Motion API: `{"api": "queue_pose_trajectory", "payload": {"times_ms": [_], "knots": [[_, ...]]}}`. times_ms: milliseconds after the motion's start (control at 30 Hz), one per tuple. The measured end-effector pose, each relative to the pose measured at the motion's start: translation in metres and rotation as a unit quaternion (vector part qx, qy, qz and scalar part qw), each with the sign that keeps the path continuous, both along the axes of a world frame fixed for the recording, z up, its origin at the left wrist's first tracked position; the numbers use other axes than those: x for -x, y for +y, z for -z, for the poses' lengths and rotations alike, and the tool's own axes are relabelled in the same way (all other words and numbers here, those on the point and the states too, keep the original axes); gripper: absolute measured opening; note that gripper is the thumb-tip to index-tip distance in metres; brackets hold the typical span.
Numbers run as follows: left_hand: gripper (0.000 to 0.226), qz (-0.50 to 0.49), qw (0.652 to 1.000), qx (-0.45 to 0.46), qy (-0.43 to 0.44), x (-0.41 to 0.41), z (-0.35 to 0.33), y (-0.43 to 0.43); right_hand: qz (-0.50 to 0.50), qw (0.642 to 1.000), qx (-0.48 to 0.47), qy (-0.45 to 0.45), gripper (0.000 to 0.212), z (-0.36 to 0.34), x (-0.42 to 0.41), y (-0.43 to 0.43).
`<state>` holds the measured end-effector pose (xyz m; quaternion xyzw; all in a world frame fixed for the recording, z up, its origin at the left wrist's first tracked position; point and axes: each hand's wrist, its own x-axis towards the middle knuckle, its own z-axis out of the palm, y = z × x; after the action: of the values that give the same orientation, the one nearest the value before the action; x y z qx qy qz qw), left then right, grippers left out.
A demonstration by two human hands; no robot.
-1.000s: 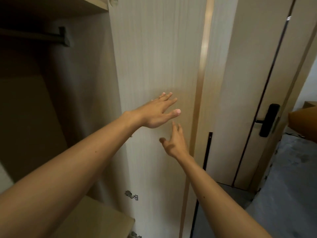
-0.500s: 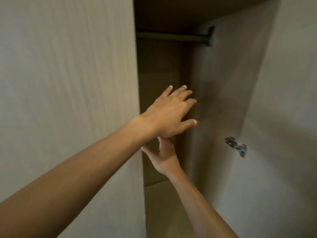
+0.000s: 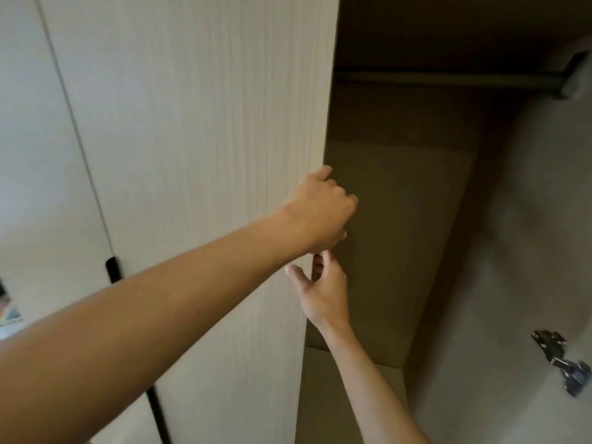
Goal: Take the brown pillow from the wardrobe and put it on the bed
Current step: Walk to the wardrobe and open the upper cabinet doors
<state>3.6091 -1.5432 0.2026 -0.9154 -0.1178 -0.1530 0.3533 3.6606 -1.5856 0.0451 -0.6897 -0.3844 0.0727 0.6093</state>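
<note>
Half a second ago the left hand [image 3: 320, 209] was flat and spread in front of the dark opening; now it is curled over the free edge of the left door [image 3: 198, 139], fingers hooked behind that edge, knuckles toward the camera. The right hand [image 3: 323, 293] has come up just under it, almost touching, with its thumb on the door's front face and its fingers wrapped round the same edge, so both hands grip the door. The view has swung left: the door now fills the left half, and a black handle [image 3: 112, 267] shows on the seam near the door's lower left.

Right of the door edge the wardrobe [image 3: 394, 251] stands open. Its dark back panel runs down to a pale shelf [image 3: 349, 408] at the bottom edge of the opening; the shelf surface that shows is bare. A hanging rail [image 3: 448, 80] crosses the top of the opening to a bracket at the right wall. A metal hinge [image 3: 563, 360] sits on the right side panel, well apart from the hands, with free room between.

The brown pillow is not visible anywhere here. No writing or labels can be read.
</note>
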Motion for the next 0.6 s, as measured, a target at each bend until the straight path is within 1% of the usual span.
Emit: {"api": "queue_pose_trajectory", "payload": {"times_ms": [100,233,367,433,533,600], "knots": [[0.051,-0.023,1.0,-0.003,-0.009,0.017,-0.002,-0.019,-0.024,0.999,-0.026,-0.008,0.071,0.0,0.02,-0.014],[0.052,-0.025,0.999,-0.007,-0.026,0.054,-0.003,-0.043,-0.033,0.996,-0.075,-0.033,0.066,0.014,0.07,-0.033],[0.056,-0.035,0.998,-0.006,-0.048,0.1,0.004,-0.059,-0.04,0.99,-0.129,-0.044,0.053,0.023,0.133,-0.047],[0.056,-0.042,0.996,-0.01,-0.074,0.127,0.006,-0.062,-0.053,0.988,-0.14,-0.042,0.045,0.029,0.159,-0.049],[0.044,-0.033,0.986,-0.075,-0.143,0.172,0.001,-0.059,-0.077,0.988,-0.131,-0.034,0.046,0.035,0.191,-0.05],[0.042,-0.027,0.974,-0.122,-0.188,0.201,-0.004,-0.052,-0.093,0.984,-0.142,-0.045,0.041,0.036,0.207,-0.049]]}}
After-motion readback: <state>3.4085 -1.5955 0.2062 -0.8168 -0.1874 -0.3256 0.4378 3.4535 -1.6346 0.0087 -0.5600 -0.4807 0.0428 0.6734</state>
